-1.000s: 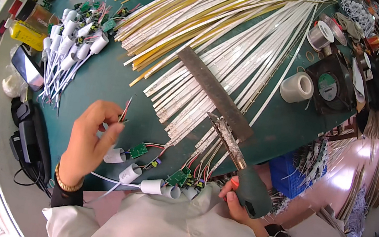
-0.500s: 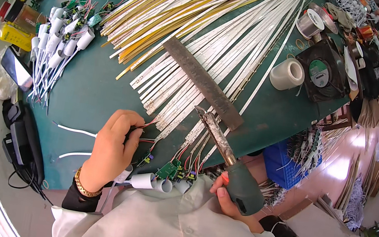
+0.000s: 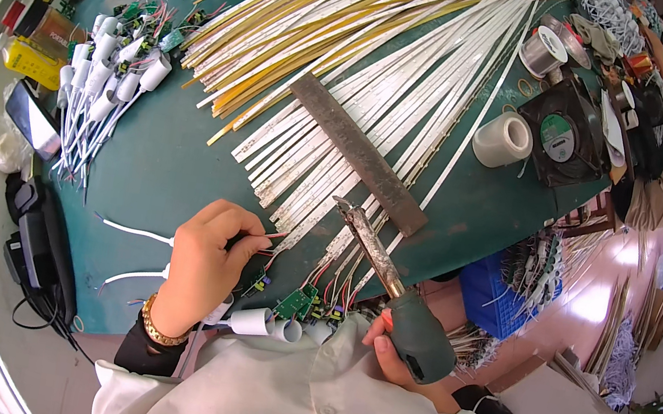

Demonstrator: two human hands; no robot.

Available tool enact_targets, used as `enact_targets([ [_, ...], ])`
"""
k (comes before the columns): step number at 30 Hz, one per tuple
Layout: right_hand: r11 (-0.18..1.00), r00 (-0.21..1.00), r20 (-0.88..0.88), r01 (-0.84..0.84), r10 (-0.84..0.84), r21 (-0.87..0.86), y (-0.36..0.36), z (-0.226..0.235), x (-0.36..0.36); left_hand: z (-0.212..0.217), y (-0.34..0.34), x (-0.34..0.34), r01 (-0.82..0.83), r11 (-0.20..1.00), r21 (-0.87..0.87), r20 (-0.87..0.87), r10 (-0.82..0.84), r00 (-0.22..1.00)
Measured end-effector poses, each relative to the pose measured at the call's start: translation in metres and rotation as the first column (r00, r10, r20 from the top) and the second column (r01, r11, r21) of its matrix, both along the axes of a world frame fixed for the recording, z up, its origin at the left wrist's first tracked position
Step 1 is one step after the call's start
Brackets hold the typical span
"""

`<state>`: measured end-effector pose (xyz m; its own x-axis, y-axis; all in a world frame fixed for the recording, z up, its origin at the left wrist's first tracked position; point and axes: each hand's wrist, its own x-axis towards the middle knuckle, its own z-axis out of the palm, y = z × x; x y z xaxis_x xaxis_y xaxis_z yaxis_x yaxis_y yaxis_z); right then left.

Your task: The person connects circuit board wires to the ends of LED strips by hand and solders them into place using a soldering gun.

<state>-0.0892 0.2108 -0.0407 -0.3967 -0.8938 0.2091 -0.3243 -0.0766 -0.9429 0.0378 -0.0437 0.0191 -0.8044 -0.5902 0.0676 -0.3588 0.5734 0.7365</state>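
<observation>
Nearest you, your right hand (image 3: 398, 358) is clamped around the dark green handle of the soldering iron (image 3: 388, 290), whose scorched tip points up and away toward the lower ends of the strips. Half a second ago the iron lay in much the same place; a second ago its tip sat lower and nearer your body, so it has come up to the work.

Your left hand (image 3: 206, 261) is pinched shut on thin red wires (image 3: 268, 237). A second ago it was raised at the table's near left; now it has come across to the strip ends, bringing the wires close to the iron's tip. Judged from this, wire and tip are being brought together at one joint.

Just below the hand lie small green circuit boards (image 3: 297, 302) and white tube caps (image 3: 251, 321) at the table edge.

Farther off, a rusty flat bar (image 3: 357, 152) lies across the white and yellow strips (image 3: 347, 53) fanned over the green table (image 3: 165, 163). Beyond, to the right, stand a tape roll (image 3: 503, 139) and a black fan (image 3: 566, 136).
</observation>
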Motion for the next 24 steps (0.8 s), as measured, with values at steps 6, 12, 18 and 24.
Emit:
enact_targets([
  [6,0.997,0.998,0.059,0.029,-0.025,-0.076,0.003,-0.009,0.002,-0.006,-0.007,0.001,-0.207,0.923,0.326,0.105,0.182,0.978],
  [12,0.986,0.979,0.154,0.115,-0.133,0.118,-0.006,0.014,-0.002,0.001,-0.008,-0.007,-0.12,0.987,0.11,0.032,0.117,0.993],
  [18,0.987,0.972,0.199,0.097,-0.121,0.126,-0.002,0.006,-0.001,-0.005,-0.008,-0.007,-0.141,0.981,0.131,0.033,0.137,0.99],
  [24,0.983,0.947,0.273,0.147,-0.171,0.108,-0.003,0.008,-0.001,-0.012,-0.005,-0.008,-0.204,0.935,0.29,0.003,0.212,0.977],
])
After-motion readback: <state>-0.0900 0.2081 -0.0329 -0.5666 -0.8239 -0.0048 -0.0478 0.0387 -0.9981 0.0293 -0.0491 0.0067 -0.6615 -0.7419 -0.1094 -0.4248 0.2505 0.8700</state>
